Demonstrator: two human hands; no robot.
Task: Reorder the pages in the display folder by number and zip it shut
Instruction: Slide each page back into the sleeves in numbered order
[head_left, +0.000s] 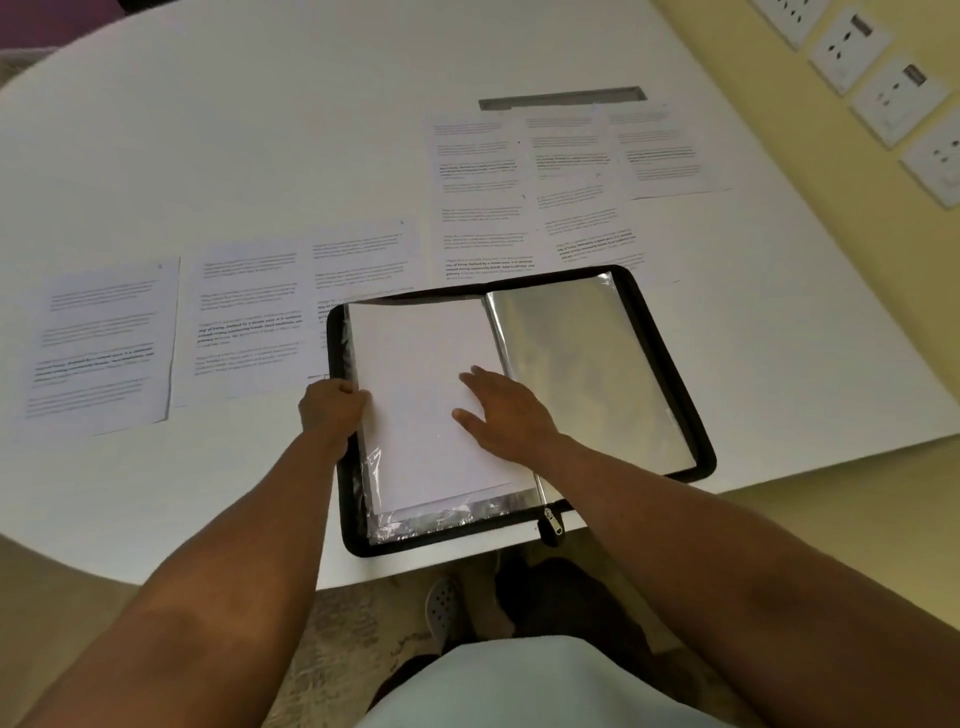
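A black zip display folder (670, 332) lies open on the white table (260, 130) near its front edge. Its right half shows shiny clear sleeves (587, 374). On its left half lies a white sheet (415, 364), blank side up. My left hand (332, 405) grips the left edge of that sheet and sleeve. My right hand (498, 410) rests flat on the sheet with fingers spread. The zip pull (551, 526) hangs at the folder's front edge. Several printed pages (104, 338) lie spread on the table to the left and behind the folder.
A grey cable slot (561, 97) sits at the back of the table. Wall sockets (883, 67) line the yellow wall at the right. Below the table edge are the floor and a grey shoe (441, 608).
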